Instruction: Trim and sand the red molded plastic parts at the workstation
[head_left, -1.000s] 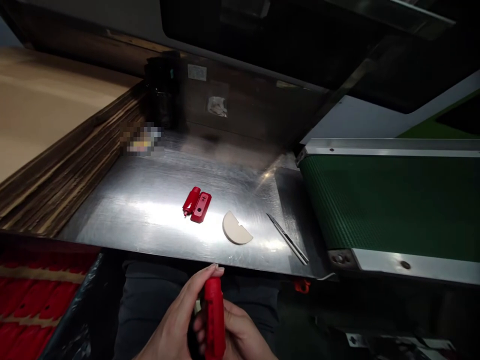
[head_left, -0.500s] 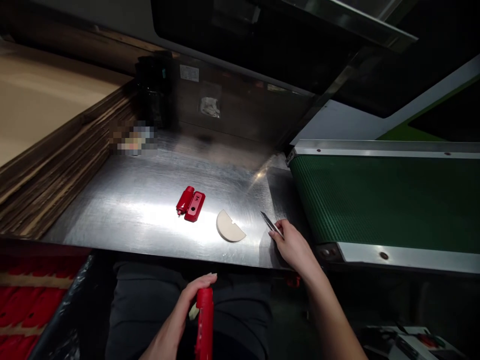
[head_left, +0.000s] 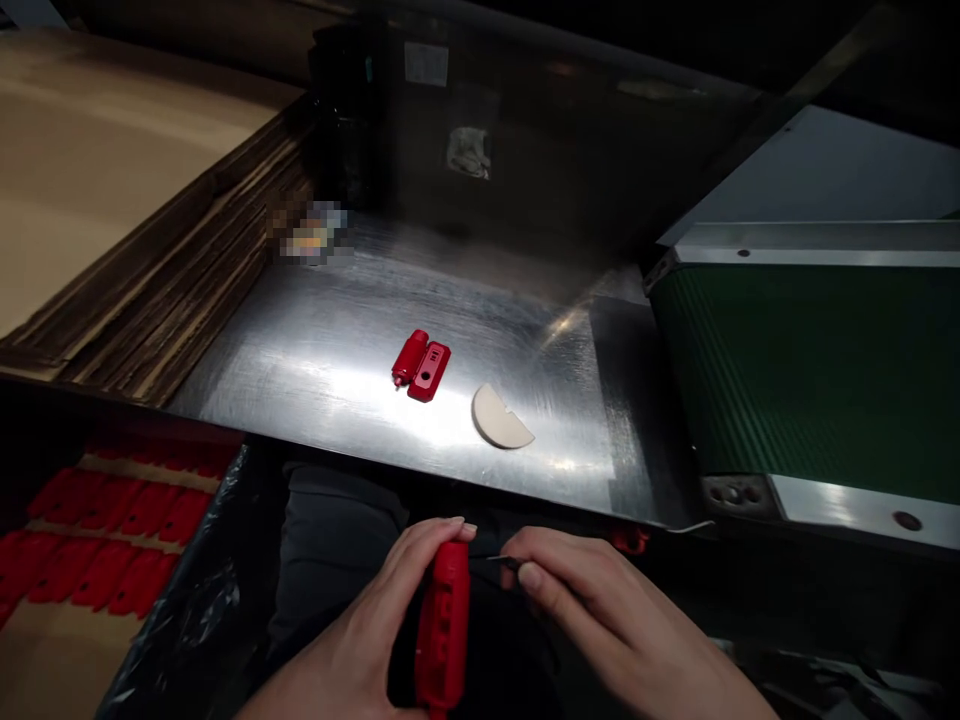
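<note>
At the lower middle of the head view, my left hand [head_left: 360,615] holds a red plastic part [head_left: 452,625] on edge, with slots along its side. My right hand [head_left: 592,590] is closed around a slim pointed knife [head_left: 508,562]. Its thin tip points left at the red part, a small gap apart; most of its handle is hidden by my fingers. On the metal table beyond lies another red plastic piece [head_left: 429,372] with a rounded barrel [head_left: 410,357] alongside. A beige half-disc [head_left: 499,420] with a small notch rests to the right of it.
A stack of cardboard sheets [head_left: 225,230] stands at the left of the metal table [head_left: 315,390]. To the right runs a green conveyor belt [head_left: 810,370] with metal rails. Rows of red parts [head_left: 112,510] lie in a plastic-lined container at lower left.
My right hand has lifted the knife off the table area and brought it left and down, beside the red part. My left hand still holds that part. The view has shifted.
</note>
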